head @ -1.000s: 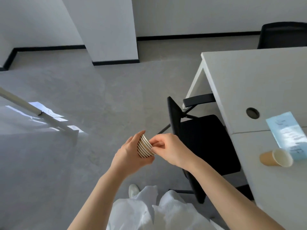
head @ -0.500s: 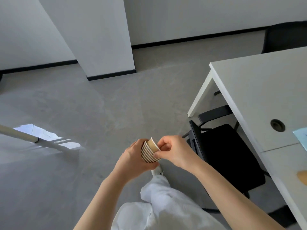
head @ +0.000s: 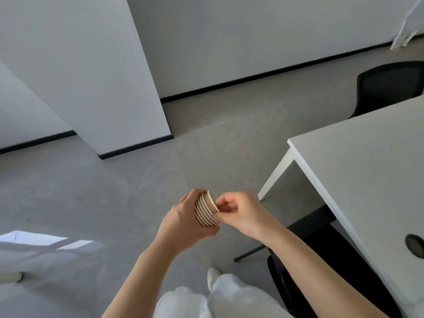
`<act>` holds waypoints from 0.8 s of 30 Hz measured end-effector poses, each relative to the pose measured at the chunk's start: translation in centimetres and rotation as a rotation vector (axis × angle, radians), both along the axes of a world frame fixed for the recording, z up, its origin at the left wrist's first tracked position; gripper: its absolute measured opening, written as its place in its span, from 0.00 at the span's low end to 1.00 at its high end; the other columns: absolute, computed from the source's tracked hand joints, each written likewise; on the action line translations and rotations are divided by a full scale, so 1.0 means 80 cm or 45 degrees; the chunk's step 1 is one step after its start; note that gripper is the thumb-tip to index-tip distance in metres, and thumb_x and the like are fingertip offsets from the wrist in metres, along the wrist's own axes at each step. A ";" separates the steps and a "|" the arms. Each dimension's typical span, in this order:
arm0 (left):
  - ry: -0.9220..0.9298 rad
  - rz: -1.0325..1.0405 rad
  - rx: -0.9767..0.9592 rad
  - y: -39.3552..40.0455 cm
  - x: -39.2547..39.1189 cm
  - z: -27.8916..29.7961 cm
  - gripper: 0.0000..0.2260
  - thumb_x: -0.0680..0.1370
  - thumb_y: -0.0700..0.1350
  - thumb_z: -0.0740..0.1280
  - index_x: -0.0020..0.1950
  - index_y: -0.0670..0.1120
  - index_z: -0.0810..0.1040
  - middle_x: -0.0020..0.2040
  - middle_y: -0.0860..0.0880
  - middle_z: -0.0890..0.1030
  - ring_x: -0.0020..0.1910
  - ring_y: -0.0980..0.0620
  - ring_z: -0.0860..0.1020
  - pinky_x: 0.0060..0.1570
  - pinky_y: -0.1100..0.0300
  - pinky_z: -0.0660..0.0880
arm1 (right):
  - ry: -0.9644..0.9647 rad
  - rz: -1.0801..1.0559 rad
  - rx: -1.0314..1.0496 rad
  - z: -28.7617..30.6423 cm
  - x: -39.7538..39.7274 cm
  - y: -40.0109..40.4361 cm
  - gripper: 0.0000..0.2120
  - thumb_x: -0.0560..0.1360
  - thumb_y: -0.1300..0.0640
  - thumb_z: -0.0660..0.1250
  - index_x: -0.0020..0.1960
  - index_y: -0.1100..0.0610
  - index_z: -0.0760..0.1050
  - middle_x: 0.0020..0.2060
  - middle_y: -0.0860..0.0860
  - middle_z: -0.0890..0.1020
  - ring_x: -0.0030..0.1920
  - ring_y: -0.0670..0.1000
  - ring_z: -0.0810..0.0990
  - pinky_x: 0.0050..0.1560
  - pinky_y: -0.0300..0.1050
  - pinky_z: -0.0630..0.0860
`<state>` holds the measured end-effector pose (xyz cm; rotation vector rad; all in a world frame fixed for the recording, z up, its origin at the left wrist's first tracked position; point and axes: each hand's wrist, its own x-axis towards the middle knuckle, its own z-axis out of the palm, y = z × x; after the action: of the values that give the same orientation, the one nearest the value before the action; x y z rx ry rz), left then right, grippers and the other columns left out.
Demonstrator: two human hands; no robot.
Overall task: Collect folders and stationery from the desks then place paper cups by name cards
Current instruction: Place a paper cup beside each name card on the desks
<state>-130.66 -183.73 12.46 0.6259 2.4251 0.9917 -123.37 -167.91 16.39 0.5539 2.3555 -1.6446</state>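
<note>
Peeling one paper cup off the stack, partway through the cup-placing stage

The left hand point(head: 183, 222) is wrapped around a nested stack of brown paper cups point(head: 205, 213), held on its side over the floor, well to the left of the white counter point(head: 367, 166). The right hand point(head: 241, 213) pinches the rim of the outermost cup point(head: 212, 203), which sits slightly proud of the rest, so I judge a single cup is being worked loose. No folders or stationery lie on the visible part of the counter, which suggests the collecting is done there, though much of the counter is out of view. No name card or placed cup shows here, and several cups remain in the stack, so a number of placements probably lie ahead. A black chair point(head: 390, 88) stands at the counter's far side.
</note>
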 end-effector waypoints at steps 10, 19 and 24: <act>-0.001 -0.201 -0.026 0.078 -0.217 -0.009 0.35 0.62 0.58 0.78 0.64 0.57 0.66 0.48 0.59 0.76 0.47 0.53 0.78 0.47 0.55 0.76 | 0.014 -0.255 -0.006 -0.015 -0.201 0.064 0.07 0.69 0.62 0.75 0.46 0.56 0.82 0.35 0.47 0.84 0.35 0.39 0.80 0.40 0.28 0.74; 0.108 -0.500 -0.019 0.182 -0.410 0.002 0.33 0.59 0.65 0.70 0.61 0.56 0.71 0.50 0.57 0.78 0.48 0.50 0.80 0.47 0.50 0.78 | 0.012 -0.605 0.053 -0.012 -0.354 0.135 0.08 0.68 0.61 0.76 0.46 0.57 0.81 0.40 0.52 0.85 0.41 0.47 0.84 0.47 0.39 0.80; 0.145 -0.672 -0.031 0.272 -0.467 -0.002 0.33 0.60 0.63 0.70 0.62 0.56 0.71 0.50 0.57 0.79 0.48 0.50 0.80 0.47 0.50 0.79 | 0.028 -0.830 0.013 -0.016 -0.393 0.202 0.06 0.72 0.57 0.73 0.48 0.56 0.82 0.41 0.52 0.86 0.43 0.47 0.84 0.48 0.41 0.79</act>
<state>-168.02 -161.96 12.30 1.2582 2.1763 0.7166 -154.85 -151.73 15.15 1.4272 2.3357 -1.8693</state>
